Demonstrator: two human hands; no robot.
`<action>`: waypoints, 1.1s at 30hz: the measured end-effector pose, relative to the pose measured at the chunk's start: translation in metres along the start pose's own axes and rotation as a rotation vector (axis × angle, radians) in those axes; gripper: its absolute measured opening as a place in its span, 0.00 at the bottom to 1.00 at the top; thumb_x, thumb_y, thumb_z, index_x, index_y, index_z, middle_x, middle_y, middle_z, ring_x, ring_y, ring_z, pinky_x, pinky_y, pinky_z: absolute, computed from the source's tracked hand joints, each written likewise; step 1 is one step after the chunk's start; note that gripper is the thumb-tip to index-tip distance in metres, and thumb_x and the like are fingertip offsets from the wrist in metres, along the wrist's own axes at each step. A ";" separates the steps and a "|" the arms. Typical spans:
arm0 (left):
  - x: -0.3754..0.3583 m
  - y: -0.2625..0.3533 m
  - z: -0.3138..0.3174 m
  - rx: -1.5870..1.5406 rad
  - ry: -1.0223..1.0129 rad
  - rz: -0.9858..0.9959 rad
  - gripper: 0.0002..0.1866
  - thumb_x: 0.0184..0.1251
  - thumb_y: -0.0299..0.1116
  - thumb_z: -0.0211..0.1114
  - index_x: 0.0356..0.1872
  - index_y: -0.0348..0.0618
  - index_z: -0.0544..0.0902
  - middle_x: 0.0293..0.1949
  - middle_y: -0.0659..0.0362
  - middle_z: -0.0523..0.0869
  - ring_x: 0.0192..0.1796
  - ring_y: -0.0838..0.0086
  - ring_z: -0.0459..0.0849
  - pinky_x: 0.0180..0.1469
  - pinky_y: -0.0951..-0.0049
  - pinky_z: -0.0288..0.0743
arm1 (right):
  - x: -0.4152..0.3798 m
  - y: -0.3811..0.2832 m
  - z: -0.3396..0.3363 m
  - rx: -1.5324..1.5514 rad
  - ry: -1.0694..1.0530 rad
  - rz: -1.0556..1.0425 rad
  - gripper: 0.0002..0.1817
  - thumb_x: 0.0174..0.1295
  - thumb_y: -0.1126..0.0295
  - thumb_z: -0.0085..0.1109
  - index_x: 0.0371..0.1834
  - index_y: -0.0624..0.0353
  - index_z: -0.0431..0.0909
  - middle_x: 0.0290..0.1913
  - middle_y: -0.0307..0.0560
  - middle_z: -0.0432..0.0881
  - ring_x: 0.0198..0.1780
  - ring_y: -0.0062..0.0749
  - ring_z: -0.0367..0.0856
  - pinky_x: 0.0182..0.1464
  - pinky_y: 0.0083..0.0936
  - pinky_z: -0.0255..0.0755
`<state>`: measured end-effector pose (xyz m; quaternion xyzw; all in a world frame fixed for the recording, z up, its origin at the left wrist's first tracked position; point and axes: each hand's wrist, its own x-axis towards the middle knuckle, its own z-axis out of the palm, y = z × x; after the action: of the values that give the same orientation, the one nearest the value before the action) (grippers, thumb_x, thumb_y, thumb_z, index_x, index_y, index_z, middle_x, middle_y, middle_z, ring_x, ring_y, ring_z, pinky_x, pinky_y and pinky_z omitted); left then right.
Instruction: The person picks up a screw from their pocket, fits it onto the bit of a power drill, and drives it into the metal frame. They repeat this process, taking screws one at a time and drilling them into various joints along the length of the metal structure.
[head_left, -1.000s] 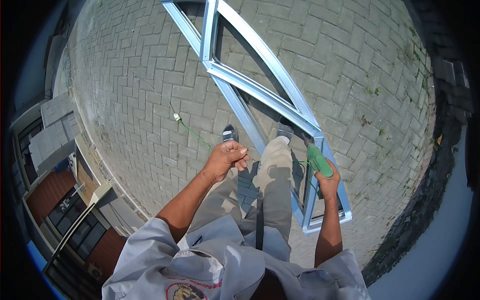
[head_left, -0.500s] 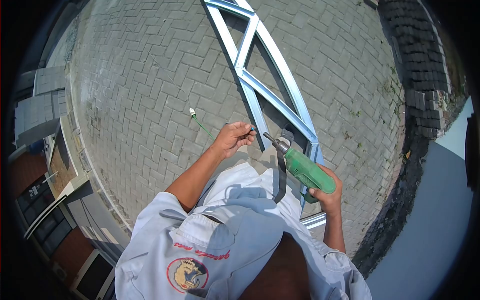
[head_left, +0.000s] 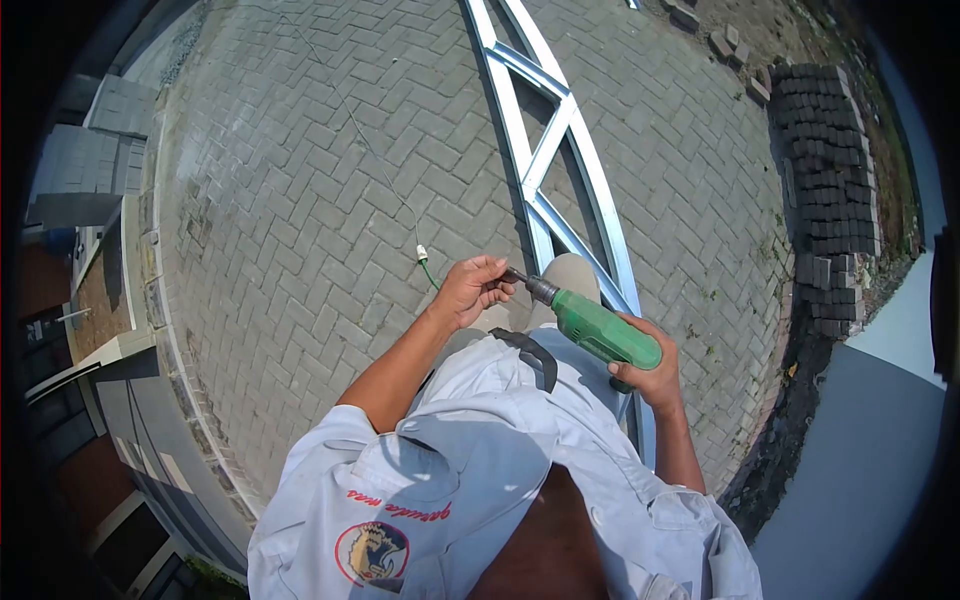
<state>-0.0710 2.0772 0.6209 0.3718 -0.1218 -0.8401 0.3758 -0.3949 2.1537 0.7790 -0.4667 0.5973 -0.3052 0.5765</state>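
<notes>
My right hand (head_left: 655, 368) grips the handle of a green power drill (head_left: 605, 330), which points left and slightly away from me. At its front is a dark metal chuck (head_left: 543, 290) with a long bit holder (head_left: 520, 276). My left hand (head_left: 477, 288) is closed in a pinch right at the tip of that holder. The small blue piece in its fingertips is now mostly hidden there. Beyond and under the drill lies a silvery metal truss (head_left: 530, 150) with diagonal braces, partly covered by my knee and the drill.
A thin cable runs over the grey paving (head_left: 300, 250) to a white connector (head_left: 421, 252) with a green cord near my left hand. Stacked dark pavers (head_left: 825, 180) stand at the right, beside a pale wall (head_left: 850, 470). Building parts line the left side.
The drill has swung left and its tip now meets my left fingertips, where the small blue piece was held apart before. My view has shifted, so the truss sits farther right.
</notes>
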 end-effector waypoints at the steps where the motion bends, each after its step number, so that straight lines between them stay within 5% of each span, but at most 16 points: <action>1: -0.003 0.005 -0.003 0.006 0.014 0.005 0.13 0.80 0.38 0.66 0.44 0.36 0.83 0.38 0.54 0.89 0.37 0.72 0.90 0.37 0.75 0.86 | 0.005 -0.003 0.004 0.000 -0.017 -0.010 0.41 0.42 0.69 0.80 0.66 0.67 0.81 0.56 0.49 0.88 0.56 0.31 0.86 0.64 0.28 0.75; 11: 0.022 0.053 -0.023 0.100 0.078 -0.070 0.13 0.79 0.36 0.66 0.49 0.34 0.83 0.40 0.53 0.89 0.38 0.72 0.90 0.40 0.73 0.87 | 0.055 -0.036 0.028 -0.066 0.031 0.004 0.39 0.44 0.70 0.80 0.66 0.67 0.81 0.54 0.49 0.89 0.54 0.30 0.86 0.61 0.28 0.77; 17: 0.067 0.099 -0.050 0.165 0.162 -0.079 0.16 0.78 0.24 0.58 0.61 0.26 0.76 0.50 0.46 0.88 0.48 0.61 0.92 0.53 0.67 0.89 | 0.125 0.002 0.039 -0.014 0.313 0.165 0.34 0.49 0.75 0.75 0.64 0.69 0.80 0.45 0.46 0.88 0.40 0.26 0.86 0.44 0.24 0.80; 25: 0.109 0.243 -0.084 0.438 0.245 -0.199 0.19 0.81 0.40 0.63 0.55 0.31 0.79 0.42 0.47 0.89 0.40 0.66 0.93 0.43 0.73 0.89 | 0.248 0.071 0.042 0.031 0.504 0.433 0.30 0.48 0.74 0.76 0.60 0.64 0.85 0.39 0.46 0.90 0.32 0.25 0.86 0.37 0.25 0.80; 28: 0.132 0.289 -0.093 0.553 0.304 -0.148 0.20 0.80 0.47 0.65 0.50 0.36 0.82 0.33 0.55 0.88 0.31 0.74 0.89 0.32 0.79 0.82 | 0.281 0.096 0.050 0.033 0.568 0.474 0.31 0.48 0.72 0.77 0.60 0.62 0.85 0.39 0.46 0.91 0.32 0.26 0.86 0.39 0.26 0.81; 33: 0.188 0.339 -0.095 0.608 0.348 -0.095 0.20 0.75 0.48 0.71 0.46 0.37 0.86 0.25 0.63 0.83 0.22 0.80 0.80 0.24 0.79 0.71 | 0.318 0.114 0.063 -0.054 0.639 0.581 0.34 0.45 0.62 0.78 0.61 0.57 0.86 0.52 0.54 0.91 0.56 0.44 0.89 0.61 0.34 0.79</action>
<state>0.0979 1.7153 0.6186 0.6096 -0.2831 -0.7059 0.2236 -0.3255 1.9191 0.5381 -0.1762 0.8601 -0.2435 0.4122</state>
